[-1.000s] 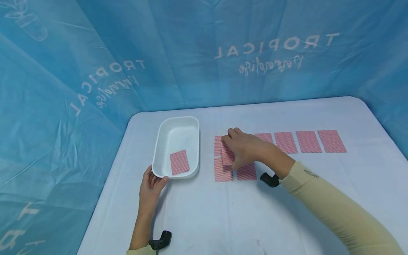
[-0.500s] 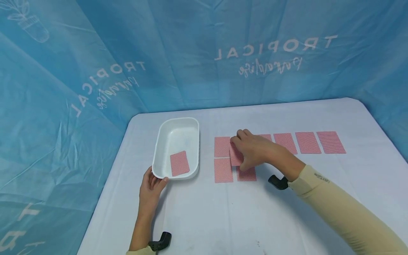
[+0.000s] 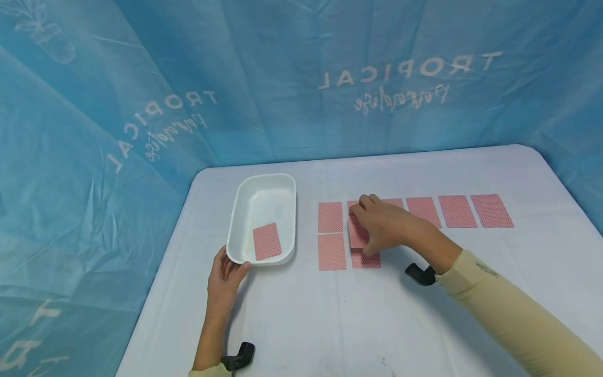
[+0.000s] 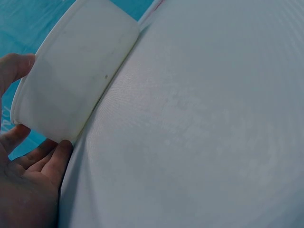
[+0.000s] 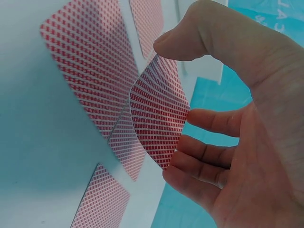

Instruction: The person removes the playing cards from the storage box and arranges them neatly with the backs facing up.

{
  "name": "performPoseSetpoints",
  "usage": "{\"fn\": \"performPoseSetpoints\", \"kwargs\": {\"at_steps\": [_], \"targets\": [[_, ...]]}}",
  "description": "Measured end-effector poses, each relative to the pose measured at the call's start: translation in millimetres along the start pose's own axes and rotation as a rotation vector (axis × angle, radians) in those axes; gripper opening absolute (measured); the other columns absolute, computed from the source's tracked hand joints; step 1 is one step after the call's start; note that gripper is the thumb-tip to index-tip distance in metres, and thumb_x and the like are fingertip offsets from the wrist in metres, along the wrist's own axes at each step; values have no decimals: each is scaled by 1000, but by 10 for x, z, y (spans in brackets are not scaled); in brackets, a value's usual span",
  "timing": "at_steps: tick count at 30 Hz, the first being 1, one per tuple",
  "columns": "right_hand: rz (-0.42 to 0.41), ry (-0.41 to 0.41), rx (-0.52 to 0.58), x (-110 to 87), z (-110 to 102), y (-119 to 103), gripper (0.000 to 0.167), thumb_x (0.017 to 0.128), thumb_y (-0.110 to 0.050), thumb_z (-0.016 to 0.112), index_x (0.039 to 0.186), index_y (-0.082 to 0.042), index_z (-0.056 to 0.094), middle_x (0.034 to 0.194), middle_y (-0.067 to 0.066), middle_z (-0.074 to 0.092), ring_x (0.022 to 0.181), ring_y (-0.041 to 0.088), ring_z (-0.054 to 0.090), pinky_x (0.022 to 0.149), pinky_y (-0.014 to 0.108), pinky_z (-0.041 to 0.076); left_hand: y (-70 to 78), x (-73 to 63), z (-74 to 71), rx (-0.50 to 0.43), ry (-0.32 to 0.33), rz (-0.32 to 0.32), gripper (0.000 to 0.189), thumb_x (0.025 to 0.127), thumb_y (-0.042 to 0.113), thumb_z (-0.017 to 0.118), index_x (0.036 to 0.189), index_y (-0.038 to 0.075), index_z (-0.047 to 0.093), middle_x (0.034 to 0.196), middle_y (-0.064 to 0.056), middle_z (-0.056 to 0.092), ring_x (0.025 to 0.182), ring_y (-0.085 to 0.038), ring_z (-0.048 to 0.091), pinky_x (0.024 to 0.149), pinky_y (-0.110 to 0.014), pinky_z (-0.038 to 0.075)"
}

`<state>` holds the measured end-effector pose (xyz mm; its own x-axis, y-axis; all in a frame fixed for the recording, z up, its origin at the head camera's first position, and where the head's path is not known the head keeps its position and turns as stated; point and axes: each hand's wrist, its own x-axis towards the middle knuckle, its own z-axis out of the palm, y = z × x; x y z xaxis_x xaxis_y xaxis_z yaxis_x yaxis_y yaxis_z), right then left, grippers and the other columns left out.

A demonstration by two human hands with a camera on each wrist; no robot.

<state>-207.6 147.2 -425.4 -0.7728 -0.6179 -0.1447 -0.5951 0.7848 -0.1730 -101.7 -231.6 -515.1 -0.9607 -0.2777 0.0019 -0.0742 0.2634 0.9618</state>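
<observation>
My right hand [image 3: 388, 225] pinches a red-and-white patterned playing card [image 3: 358, 234] by its short ends. In the right wrist view that card [image 5: 159, 111] bows between the thumb and several fingertips. It overlaps two cards of the second column in the head view; a lower card [image 3: 366, 262] shows below it. Left of it lie an upper card [image 3: 330, 217] and a lower card [image 3: 332, 252], backs up. My left hand [image 3: 223, 283] grips the near-left corner of a white plastic tray [image 3: 239, 209], thumb at the rim, fingers around the outer wall. One card [image 3: 267, 242] lies in the tray.
Rightward along the upper row lie more face-down cards, including one partly covered by the hand [image 3: 393, 202] and one at the far right end [image 3: 492, 211]. Everything sits on a white-covered table [image 3: 301, 324]. A blue printed curtain [image 3: 282, 115] hangs along its back and left.
My right hand has moved right with the pinched card, from above the leftmost column to the second column, uncovering the left cards. The left hand and tray have stayed put.
</observation>
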Motion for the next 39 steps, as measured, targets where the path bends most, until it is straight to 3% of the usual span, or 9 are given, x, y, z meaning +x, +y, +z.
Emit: {"fn": "performPoseSetpoints", "kwargs": {"at_steps": [13, 22, 30, 39], "targets": [[22, 12, 6, -95, 142, 109, 82, 59, -40, 80, 128, -7, 49, 110, 6, 45, 99, 21, 41, 75, 35, 50, 28, -5, 4, -15, -10, 4, 76, 85, 30, 76, 147, 21, 34, 142, 0, 43, 129, -16, 44, 96, -18, 43], [35, -2, 38, -169, 218, 131, 92, 53, -48, 87, 127, -9, 49, 111, 5, 44, 102, 21, 39, 77, 37, 50, 26, -23, 7, -5, -8, -8, 78, 84, 33, 76, 148, 21, 33, 144, 0, 42, 130, -16, 43, 96, -17, 42], [42, 12, 16, -238, 237, 174, 93, 54, -50, 86, 129, -8, 50, 107, 5, 44, 98, 21, 40, 71, 34, 49, 29, -12, 8, -9, -6, 4, 77, 84, 31, 76, 148, 20, 34, 143, -1, 42, 130, -16, 44, 96, -17, 42], [46, -11, 27, -314, 275, 202, 84, 59, -42, 81, 129, -9, 49, 105, 3, 43, 98, 21, 40, 68, 33, 48, 23, -3, -1, -5, -5, 6, 77, 84, 31, 76, 148, 19, 34, 143, -2, 43, 130, -18, 44, 96, -17, 42]]}}
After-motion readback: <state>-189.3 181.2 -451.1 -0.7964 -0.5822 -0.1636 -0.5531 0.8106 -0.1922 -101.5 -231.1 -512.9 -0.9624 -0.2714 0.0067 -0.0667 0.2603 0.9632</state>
